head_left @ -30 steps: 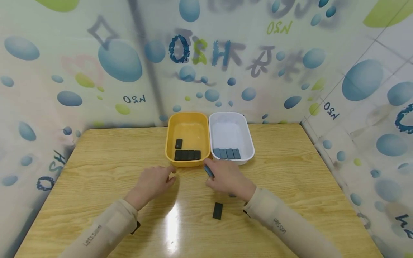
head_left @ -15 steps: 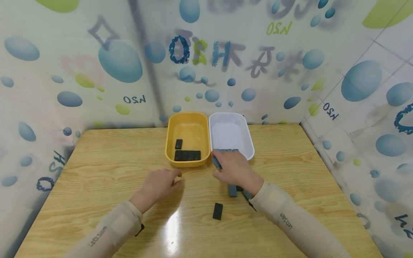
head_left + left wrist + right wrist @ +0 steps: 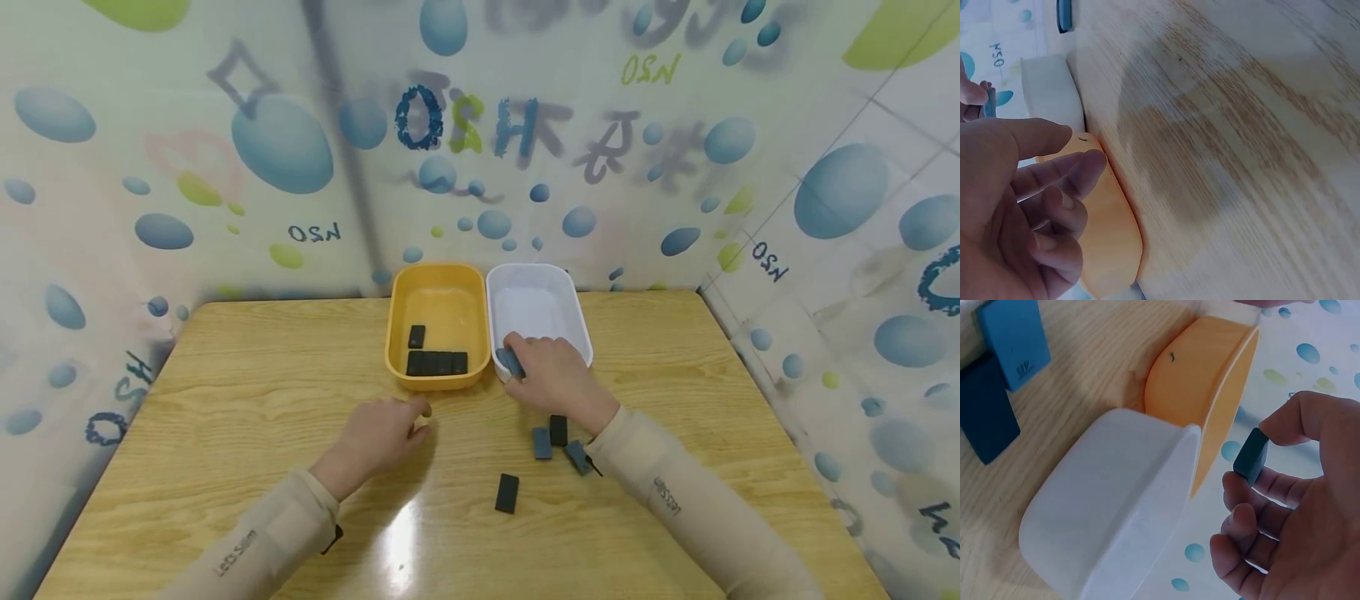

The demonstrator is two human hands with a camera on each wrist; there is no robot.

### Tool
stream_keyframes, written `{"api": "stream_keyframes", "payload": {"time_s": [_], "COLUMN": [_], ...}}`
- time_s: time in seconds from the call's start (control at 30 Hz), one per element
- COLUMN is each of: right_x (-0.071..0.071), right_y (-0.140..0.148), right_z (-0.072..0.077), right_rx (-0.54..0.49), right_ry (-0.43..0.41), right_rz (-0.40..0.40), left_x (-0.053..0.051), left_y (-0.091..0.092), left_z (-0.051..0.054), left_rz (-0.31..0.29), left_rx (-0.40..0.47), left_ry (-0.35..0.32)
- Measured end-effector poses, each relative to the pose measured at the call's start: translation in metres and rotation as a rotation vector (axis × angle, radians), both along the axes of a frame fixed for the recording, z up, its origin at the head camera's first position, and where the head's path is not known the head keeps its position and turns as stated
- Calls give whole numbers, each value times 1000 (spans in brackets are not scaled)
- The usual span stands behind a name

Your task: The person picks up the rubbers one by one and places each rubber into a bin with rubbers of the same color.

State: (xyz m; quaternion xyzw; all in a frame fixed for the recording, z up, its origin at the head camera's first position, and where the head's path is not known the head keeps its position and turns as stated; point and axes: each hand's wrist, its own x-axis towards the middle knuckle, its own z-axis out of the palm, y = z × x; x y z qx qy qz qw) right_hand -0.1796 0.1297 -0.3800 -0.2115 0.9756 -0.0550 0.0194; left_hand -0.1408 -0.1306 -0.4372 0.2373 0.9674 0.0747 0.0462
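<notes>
the right hand [image 3: 557, 377] pinches one blue block [image 3: 1251, 457] between its fingers, over the near left corner of the white bin [image 3: 536, 302]. the left hand [image 3: 382, 433] is loosely half open with nothing held, just near of the yellow bin [image 3: 442, 296]. two other blue pieces [image 3: 542, 443] and two black pieces [image 3: 507, 493] lie nearer on the tabletop [image 3: 300, 367].

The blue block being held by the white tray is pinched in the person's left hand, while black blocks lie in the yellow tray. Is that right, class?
Not quite: the right hand pinches the blue block by the white tray, as the right wrist view shows. Black blocks do lie in the yellow tray.
</notes>
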Motion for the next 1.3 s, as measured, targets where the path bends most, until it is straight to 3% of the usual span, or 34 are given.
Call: {"api": "stream_keyframes", "payload": {"time_s": [0.43, 0.8, 1.03, 1.3], "right_x": [-38, -69, -89, -106], "right_y": [8, 3, -4, -8], "right_z": [0, -1, -12, -26], "right_rx": [54, 104, 117, 130], "right_ry": [-37, -173, -295, -369], "right_rz": [-13, -51, -98, -142], "left_x": [4, 7, 9, 12], "left_y": [3, 9, 10, 10], "left_z": [-1, 0, -1, -1], "left_rz": [-17, -52, -54, -51], "left_rx": [19, 22, 26, 34], "left_ry": [54, 67, 33, 44]}}
